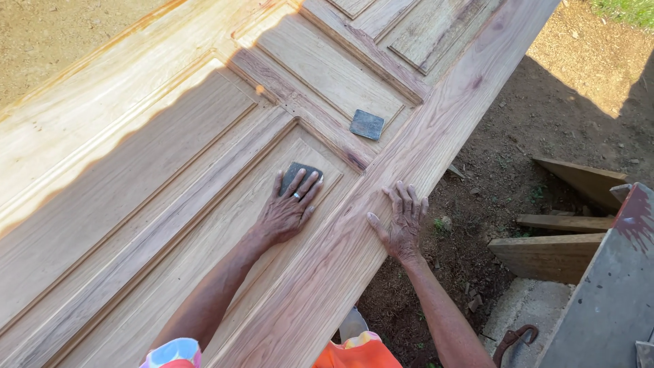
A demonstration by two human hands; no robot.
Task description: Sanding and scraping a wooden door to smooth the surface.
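Dark square sanding pad [298, 174] flat on the lower recessed panel of the wooden door [136, 177], tucked into that panel's top corner, just below the cross rail and just left of the long right-hand stile. Pinned there under the fingertips of the left hand [286, 211]: fingers spread and straight, palm down, pressing rather than curling round it, ring on one finger. Pad mostly showing beyond the fingertips, so lying up-panel from the palm, away from the body. Forearm running down and left from the wrist, roughly along the panel's grain and the door's long axis, which slants from lower left to upper right.

Right hand [403, 221] empty, laid flat and open on the stile near the door's right edge, thumb out to the left, bracing. Well apart from the pad, with the moulded panel border between; left hand plainly the nearer.

Second square pad [367, 125], greyish, loose on the next panel up, past the cross rail, untouched, nearer the left hand's line than the right's.

Beyond the right edge: bare soil, a few timber offcuts [558, 238], a grey board [613, 300].
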